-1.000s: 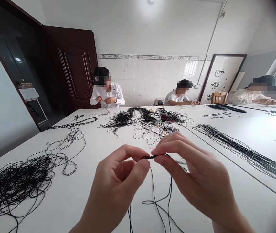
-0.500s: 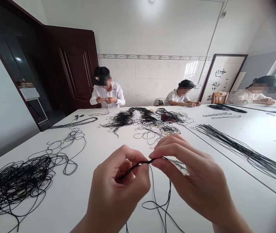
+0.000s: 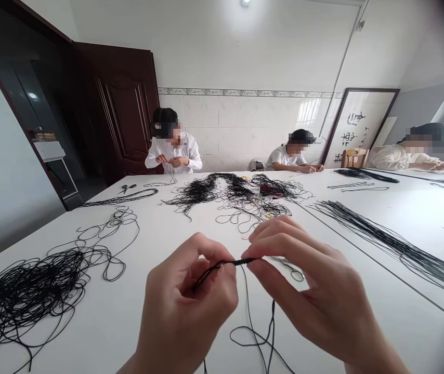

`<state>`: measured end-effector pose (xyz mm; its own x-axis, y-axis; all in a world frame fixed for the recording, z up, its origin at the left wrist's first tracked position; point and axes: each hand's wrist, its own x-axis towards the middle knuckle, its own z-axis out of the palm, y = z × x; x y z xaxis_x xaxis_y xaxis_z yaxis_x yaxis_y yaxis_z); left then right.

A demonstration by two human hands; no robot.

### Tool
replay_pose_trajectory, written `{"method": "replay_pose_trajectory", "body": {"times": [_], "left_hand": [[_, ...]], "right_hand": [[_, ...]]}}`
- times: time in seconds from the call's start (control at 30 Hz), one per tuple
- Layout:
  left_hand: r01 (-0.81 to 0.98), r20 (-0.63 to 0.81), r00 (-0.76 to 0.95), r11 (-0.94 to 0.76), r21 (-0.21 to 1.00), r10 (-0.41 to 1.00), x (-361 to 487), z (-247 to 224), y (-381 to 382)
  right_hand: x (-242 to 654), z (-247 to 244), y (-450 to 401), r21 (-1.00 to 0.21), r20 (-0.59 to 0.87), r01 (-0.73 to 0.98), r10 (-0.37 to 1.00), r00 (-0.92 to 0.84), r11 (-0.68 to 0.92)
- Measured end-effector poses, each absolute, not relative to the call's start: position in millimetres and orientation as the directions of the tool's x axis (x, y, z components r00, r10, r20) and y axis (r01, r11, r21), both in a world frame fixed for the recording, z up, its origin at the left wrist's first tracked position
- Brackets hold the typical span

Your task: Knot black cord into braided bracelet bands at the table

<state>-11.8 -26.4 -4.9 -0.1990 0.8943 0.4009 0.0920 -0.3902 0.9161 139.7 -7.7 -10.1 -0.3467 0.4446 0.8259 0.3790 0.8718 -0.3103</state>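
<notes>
left hand (image 3: 191,306) and right hand (image 3: 319,291) fingers clamp cord (image 3: 241,262), short of counter's (image 3: 116,317) far edge; likely braiding, next calling for tension.

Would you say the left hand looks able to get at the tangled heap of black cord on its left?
Probably yes: nothing appears to stand between the left hand and the tangled heap, though its fingers pinch the knotted black cord.

We log thin black braided cord (image 3: 240,262): matt, ridged along its knotted stretch. White flat table (image 3: 105,327): smooth. Dark brown panelled door (image 3: 122,109): wood-like, glossy mouldings. Pale rectangular wall tiles (image 3: 222,111): smooth, glossy, catching light. Silver looped scissors (image 3: 287,264): we read shiny metal.
</notes>
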Motion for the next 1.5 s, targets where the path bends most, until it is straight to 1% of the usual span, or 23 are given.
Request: {"method": "replay_pose_trajectory", "body": {"times": [0.13, 0.3, 0.4, 0.47, 0.53, 0.63, 0.8, 1.0, 1.2, 1.5], "left_hand": [[0.088, 0.446, -0.213, -0.437, 0.895, 0.869, -10, -8, -26], [0.144, 0.508, -0.21, -0.488, 0.861, 0.835, -13, -8, -25], [0.135, 0.453, -0.172, -0.434, 0.891, 0.875, -13, -6, -26], [0.093, 0.379, -0.185, -0.368, 0.925, 0.907, -11, -4, -27], [0.054, 0.349, -0.208, -0.346, 0.937, 0.914, -9, -4, -28], [0.07, 0.399, -0.174, -0.393, 0.917, 0.9, -10, -6, -27], [0.202, 0.493, -0.042, -0.476, 0.856, 0.869, -21, -8, -22], [0.307, 0.563, -0.025, -0.53, 0.79, 0.826, -24, -9, -21], [0.321, 0.606, -0.027, -0.567, 0.758, 0.795, -25, -10, -20], [0.309, 0.621, -0.026, -0.584, 0.751, 0.784, -26, -12, -21]], "right_hand": [[140, -11, -8, -0.305, 0.829, 0.378, 0.439, -0.346, 0.874], [141, -12, -8, -0.305, 0.828, 0.378, 0.439, -0.348, 0.874], [141, -12, -8, -0.313, 0.828, 0.368, 0.441, -0.345, 0.875], [141, -11, -7, -0.319, 0.826, 0.365, 0.446, -0.344, 0.874], [140, -11, -7, -0.319, 0.825, 0.368, 0.447, -0.347, 0.873], [140, -11, -7, -0.312, 0.821, 0.378, 0.447, -0.355, 0.872], [141, -11, -8, -0.304, 0.823, 0.383, 0.443, -0.357, 0.873], [140, -12, -7, -0.284, 0.83, 0.367, 0.419, -0.369, 0.886], [139, -11, -8, -0.32, 0.821, 0.351, 0.442, -0.361, 0.88], [140, -12, -10, -0.318, 0.833, 0.366, 0.442, -0.332, 0.875]]}}
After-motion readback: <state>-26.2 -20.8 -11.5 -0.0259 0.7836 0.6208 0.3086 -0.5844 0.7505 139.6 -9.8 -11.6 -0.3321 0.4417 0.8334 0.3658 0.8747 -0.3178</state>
